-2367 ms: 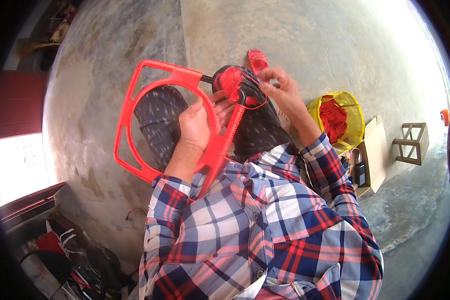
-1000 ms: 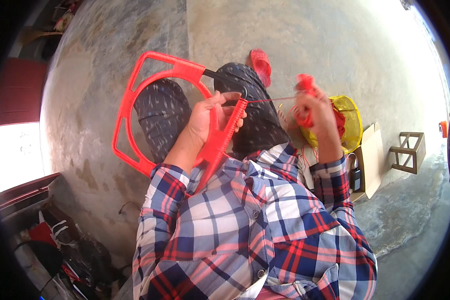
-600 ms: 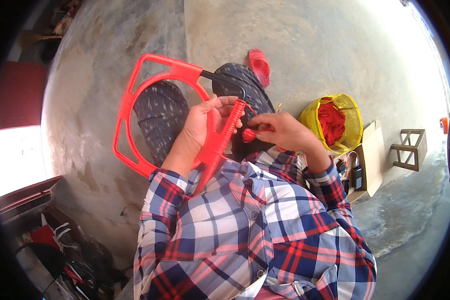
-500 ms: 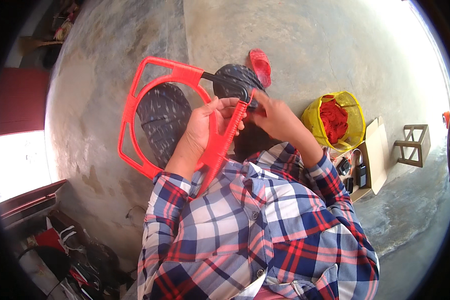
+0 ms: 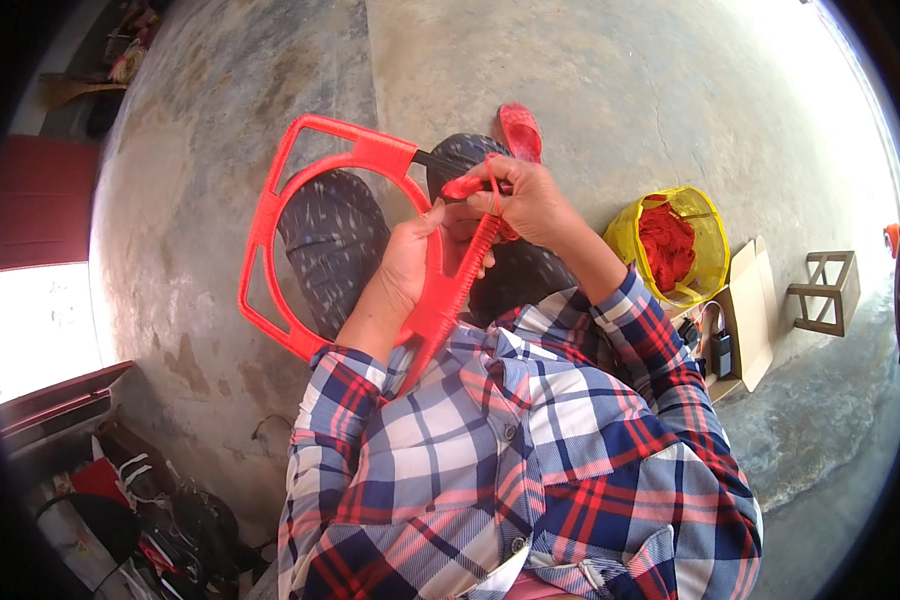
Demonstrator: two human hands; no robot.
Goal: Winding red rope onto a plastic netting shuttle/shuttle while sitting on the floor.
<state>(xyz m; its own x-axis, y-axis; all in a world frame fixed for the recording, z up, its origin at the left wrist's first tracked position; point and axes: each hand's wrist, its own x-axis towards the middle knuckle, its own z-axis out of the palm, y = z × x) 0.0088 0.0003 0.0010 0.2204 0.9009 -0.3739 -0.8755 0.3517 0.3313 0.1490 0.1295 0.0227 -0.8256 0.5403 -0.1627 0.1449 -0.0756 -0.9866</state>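
Note:
A large frame [image 5: 258, 217] with a ring inside angular outer bars lies over my lap, most of it closely wound in red strip. A short black bar [image 5: 433, 162] at its upper right shows no red winding. My left hand [image 5: 408, 258] is closed on the ring and the wound side bar below the black corner. My right hand [image 5: 532, 203] is closed at that corner, pinching a red bundle of strip [image 5: 460, 188]. A loop of red strip [image 5: 494, 172] stands up by its fingers. The right fingers partly hide the corner.
A yellow basket [image 5: 715, 243] holding a tangle of red strip [image 5: 665, 240] stands to the right. Beside it are an open cardboard box [image 5: 755, 315] with black devices and a small wooden stool [image 5: 825, 292]. A red slipper [image 5: 520, 132] shows ahead; clutter fills the lower left.
My right hand has moved up and left over the frame's corner, and the red bundle now shows in its fingers. My left hand keeps its grip on the frame.

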